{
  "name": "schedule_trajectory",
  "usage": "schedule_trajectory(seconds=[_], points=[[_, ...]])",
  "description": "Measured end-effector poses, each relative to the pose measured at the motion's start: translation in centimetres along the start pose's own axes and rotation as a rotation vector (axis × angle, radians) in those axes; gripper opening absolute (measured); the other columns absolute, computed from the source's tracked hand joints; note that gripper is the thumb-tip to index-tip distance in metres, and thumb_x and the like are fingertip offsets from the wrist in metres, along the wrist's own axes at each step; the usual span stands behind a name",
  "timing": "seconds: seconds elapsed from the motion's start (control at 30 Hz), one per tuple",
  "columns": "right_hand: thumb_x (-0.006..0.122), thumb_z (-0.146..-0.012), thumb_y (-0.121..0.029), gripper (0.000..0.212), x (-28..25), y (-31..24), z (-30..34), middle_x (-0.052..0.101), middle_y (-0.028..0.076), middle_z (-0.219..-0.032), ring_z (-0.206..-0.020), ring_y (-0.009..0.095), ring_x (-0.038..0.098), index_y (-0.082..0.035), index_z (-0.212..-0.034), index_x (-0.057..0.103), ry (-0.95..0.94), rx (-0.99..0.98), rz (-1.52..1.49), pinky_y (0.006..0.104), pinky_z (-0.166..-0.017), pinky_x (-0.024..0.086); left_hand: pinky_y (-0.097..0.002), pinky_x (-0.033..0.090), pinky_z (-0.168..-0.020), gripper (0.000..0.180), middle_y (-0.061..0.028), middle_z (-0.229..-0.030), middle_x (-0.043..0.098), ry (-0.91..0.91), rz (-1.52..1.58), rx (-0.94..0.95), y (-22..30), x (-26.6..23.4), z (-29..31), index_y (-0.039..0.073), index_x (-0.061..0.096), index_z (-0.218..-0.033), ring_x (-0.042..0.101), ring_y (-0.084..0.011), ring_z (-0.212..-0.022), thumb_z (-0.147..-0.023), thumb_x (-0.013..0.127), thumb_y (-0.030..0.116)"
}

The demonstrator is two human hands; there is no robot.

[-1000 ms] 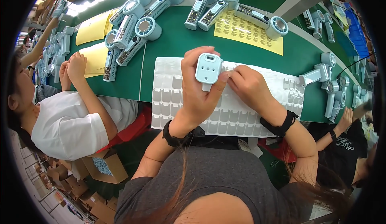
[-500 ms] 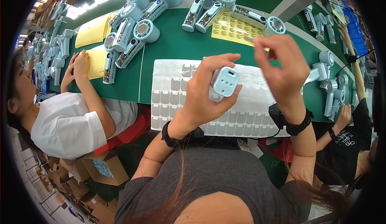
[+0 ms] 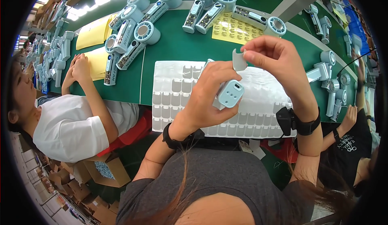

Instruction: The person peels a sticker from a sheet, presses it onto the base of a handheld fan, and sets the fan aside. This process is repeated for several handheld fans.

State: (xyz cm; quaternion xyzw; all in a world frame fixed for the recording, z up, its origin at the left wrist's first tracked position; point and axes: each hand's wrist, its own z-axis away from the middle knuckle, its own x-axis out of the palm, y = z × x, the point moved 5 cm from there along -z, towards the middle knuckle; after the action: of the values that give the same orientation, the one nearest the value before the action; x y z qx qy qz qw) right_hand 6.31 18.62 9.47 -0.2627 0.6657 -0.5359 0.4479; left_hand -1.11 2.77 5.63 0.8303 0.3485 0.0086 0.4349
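Note:
My left hand (image 3: 202, 93) is wrapped round a light blue handheld fan (image 3: 230, 94). The handle's end, with a port slot and small holes, faces up at me; most of the body is hidden by the fingers. Just above it, my right hand (image 3: 275, 57) pinches a grey notched sticker (image 3: 239, 61) by its edge, close to my left fingertips. Whether sticker and left fingers touch, I cannot tell. Under both hands lies a white backing sheet (image 3: 161, 68) with rows of the same grey stickers and bare stretches.
Several light blue fans (image 3: 146, 33) lie at the far left and far middle, some on a yellow label sheet (image 3: 226, 30). More fans (image 3: 328, 73) are at right. A person in white (image 3: 72, 122) sits at left by yellow sheets (image 3: 97, 57); another in black (image 3: 347, 140) at right.
My right hand was blurred and farther right; now it has come left and down, with the grey sticker plainly showing. The fan in my left hand has shifted slightly down and right.

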Motion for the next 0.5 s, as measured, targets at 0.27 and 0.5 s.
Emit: schedule_trajectory(seconds=[0.27,0.5], points=[[0.072,-0.082,-0.015,0.014,-0.9,0.9,0.8,0.066,0.003,-0.087,-0.076,0.007,0.058,-0.003,-0.087,0.068,-0.012,0.142,-0.371,0.0216,-0.069,0.046,-0.0391,0.044,-0.088,0.056,-0.0191,-0.116,0.057,0.015,-0.069,0.032,0.0,1.1,-0.1,0.004,0.046,-0.115,0.056,-0.0303,-0.101,-0.067,0.073,0.0],[0.072,-0.081,-0.011,0.011,0.8,-1.2,3.6,0.063,0.007,-0.098,-0.088,0.011,0.058,-0.002,-0.084,0.068,-0.103,0.271,-0.568,0.0248,-0.08,0.046,-0.0409,0.037,-0.09,0.064,-0.0175,-0.113,0.052,0.107,-0.024,-0.062,0.0,1.3,0.4,0.001,0.04,-0.122,0.049,-0.0313,-0.102,-0.071,0.075,0.016]])
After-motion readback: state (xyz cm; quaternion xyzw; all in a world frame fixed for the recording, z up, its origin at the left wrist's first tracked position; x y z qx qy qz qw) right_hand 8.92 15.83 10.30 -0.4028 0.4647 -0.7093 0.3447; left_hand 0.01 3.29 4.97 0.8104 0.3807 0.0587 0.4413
